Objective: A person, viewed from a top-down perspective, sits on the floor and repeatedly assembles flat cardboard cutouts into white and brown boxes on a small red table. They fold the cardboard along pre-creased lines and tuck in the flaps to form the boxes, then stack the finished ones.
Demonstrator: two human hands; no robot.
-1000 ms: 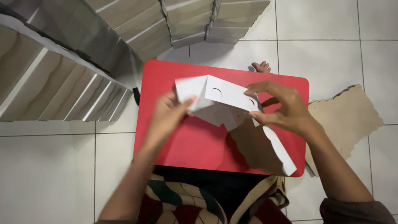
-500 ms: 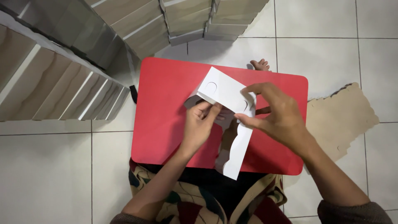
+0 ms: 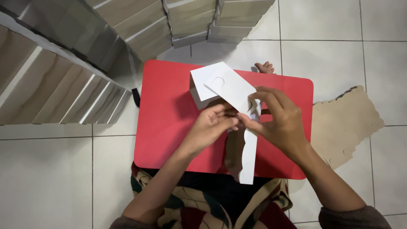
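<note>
Head view: over the red surface (image 3: 169, 127), my left hand (image 3: 207, 129) and right hand (image 3: 282, 123) both pinch a white die-cut cardboard box blank (image 3: 229, 89), fingers closed on its folds near the middle of the surface. One panel is creased up; a scalloped flap (image 3: 248, 157) hangs unfolded toward my lap, so I judge the box half-formed. Brown card sheets (image 3: 347, 123) lie right of the surface, stacked folded boxes (image 3: 63, 89) left.

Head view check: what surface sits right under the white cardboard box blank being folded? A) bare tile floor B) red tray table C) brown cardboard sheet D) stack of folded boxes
B: the white box blank, held by both hands, sits over the red tray table.
</note>
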